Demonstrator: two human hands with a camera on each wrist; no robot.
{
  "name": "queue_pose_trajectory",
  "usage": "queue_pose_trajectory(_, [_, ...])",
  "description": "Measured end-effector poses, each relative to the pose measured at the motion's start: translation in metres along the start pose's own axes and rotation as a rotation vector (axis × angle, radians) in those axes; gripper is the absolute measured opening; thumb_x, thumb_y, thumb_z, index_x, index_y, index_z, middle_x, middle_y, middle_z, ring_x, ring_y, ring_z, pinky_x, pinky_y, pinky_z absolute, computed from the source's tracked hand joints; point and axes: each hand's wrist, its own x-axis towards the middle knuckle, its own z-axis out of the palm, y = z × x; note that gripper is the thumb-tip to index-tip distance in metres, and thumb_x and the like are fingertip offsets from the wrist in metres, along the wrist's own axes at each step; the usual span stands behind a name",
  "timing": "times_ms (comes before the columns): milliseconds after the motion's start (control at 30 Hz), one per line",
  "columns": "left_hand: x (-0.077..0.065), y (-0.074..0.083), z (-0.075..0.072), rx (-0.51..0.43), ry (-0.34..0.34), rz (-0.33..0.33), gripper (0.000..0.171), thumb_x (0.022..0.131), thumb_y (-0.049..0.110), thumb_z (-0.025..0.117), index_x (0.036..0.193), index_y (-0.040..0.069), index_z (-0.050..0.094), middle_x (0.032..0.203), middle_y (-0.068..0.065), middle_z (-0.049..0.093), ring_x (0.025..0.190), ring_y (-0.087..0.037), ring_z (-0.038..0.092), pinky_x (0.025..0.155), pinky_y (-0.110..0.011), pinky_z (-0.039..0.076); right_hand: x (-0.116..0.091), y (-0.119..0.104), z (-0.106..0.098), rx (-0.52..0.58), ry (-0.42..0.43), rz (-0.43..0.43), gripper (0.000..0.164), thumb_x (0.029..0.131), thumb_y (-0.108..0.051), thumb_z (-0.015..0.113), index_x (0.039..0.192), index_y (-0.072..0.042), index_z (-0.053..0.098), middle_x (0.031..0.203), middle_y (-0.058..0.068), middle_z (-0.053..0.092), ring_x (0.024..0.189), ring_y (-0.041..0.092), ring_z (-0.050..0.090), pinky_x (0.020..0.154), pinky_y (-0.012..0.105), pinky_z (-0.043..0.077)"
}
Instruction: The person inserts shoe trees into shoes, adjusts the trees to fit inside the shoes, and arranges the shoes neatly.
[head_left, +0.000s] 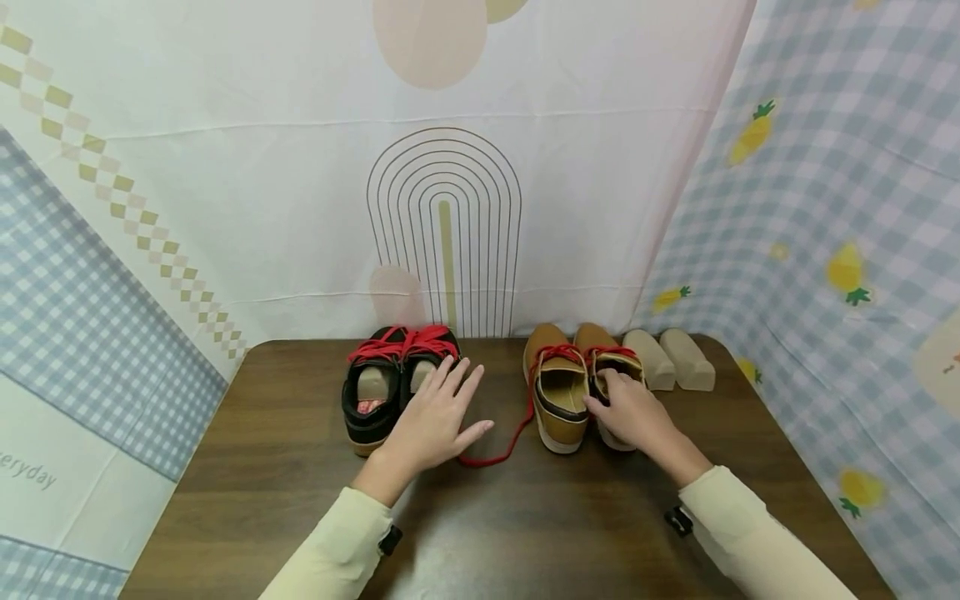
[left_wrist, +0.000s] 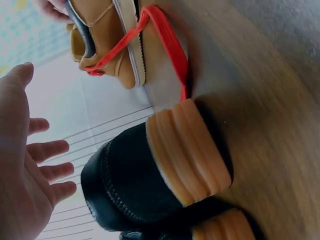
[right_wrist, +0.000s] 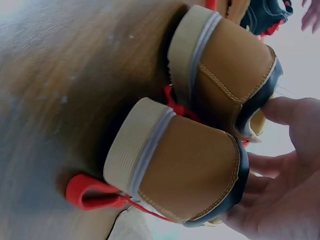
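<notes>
Two brown shoes with red laces stand side by side on the wooden table. My right hand reaches into the right brown shoe and holds it by its dark collar; the fingertips are hidden inside. The thumb lies at the collar of the left brown shoe. My left hand has its fingers spread, near the pair of black shoes, and holds nothing. Those black shoes have red laces, and beige blocks sit in their openings. The left wrist view shows the black heels from behind.
Two beige shoe inserts lie to the right of the brown shoes. A long red lace trails over the table between the pairs. A white printed cloth hangs behind, with checked cloth at both sides.
</notes>
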Motion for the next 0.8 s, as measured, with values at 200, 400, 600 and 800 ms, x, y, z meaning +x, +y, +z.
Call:
queue_pose_trajectory(200, [0.003, 0.003, 0.006, 0.01, -0.016, 0.003, 0.076, 0.101, 0.059, 0.056, 0.158, 0.01, 0.042, 0.158, -0.02, 0.046, 0.148, -0.043, 0.039, 0.118, -0.059, 0.036, 0.011, 0.001, 0.0, 0.051, -0.084, 0.033, 0.064, 0.103, -0.037, 0.059, 0.148, 0.006, 0.044, 0.129, 0.03, 0.065, 0.097, 0.034, 0.069, 0.075, 0.047, 0.053])
queue_pose_trajectory(400, [0.004, 0.005, 0.011, 0.043, -0.027, 0.004, 0.076, 0.101, 0.061, 0.053, 0.158, 0.011, 0.041, 0.159, -0.019, 0.044, 0.149, -0.043, 0.038, 0.118, -0.059, 0.035, 0.015, -0.001, 0.003, 0.075, -0.104, 0.033, 0.062, 0.101, -0.027, 0.058, 0.15, 0.008, 0.04, 0.129, 0.032, 0.064, 0.088, 0.03, 0.063, 0.075, 0.046, 0.05])
queue_pose_trajectory(600, [0.004, 0.006, 0.016, 0.048, -0.01, 0.008, 0.076, 0.101, 0.061, 0.052, 0.157, 0.011, 0.043, 0.158, -0.019, 0.046, 0.148, -0.043, 0.04, 0.118, -0.059, 0.036, 0.014, -0.007, 0.003, 0.09, -0.11, 0.019, 0.062, 0.099, -0.023, 0.058, 0.15, 0.008, 0.041, 0.121, 0.028, 0.067, 0.078, 0.026, 0.06, 0.069, 0.041, 0.048])
queue_pose_trajectory(800, [0.004, 0.006, 0.014, -0.001, 0.007, -0.004, 0.072, 0.101, 0.055, 0.056, 0.156, 0.01, 0.045, 0.156, -0.019, 0.048, 0.146, -0.044, 0.042, 0.117, -0.06, 0.036, 0.011, -0.014, 0.002, 0.125, -0.139, 0.024, 0.064, 0.1, -0.024, 0.058, 0.153, 0.006, 0.037, 0.082, 0.012, 0.064, 0.057, 0.018, 0.047, 0.058, 0.035, 0.041])
